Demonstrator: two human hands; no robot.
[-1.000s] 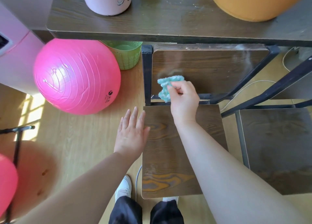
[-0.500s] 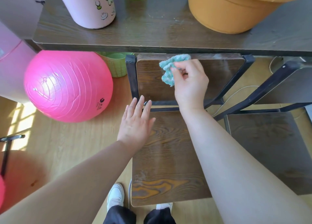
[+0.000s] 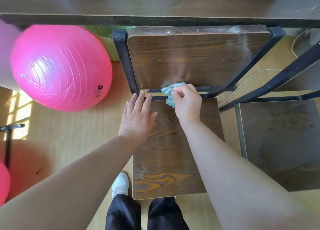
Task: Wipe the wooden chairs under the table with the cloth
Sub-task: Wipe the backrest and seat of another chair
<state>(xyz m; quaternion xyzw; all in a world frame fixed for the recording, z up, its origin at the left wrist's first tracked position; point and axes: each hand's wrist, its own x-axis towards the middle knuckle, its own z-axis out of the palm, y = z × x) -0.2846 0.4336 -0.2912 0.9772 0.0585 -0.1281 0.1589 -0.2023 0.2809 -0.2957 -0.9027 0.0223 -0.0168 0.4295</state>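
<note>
Mid-wipe: right hand (image 3: 187,105) pinches cloth (image 3: 170,95) at lower edge of chair back (image 3: 190,56); left hand (image 3: 136,118) flat, fingers straight, at seat (image 3: 169,151) edge. Back streaked, likely part-wiped; seat and second chair (image 3: 280,143) probably left.

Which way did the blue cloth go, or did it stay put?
Yes, it moved. The cloth, held by the right hand, slid from the top of the backrest down to its bottom edge.
</note>
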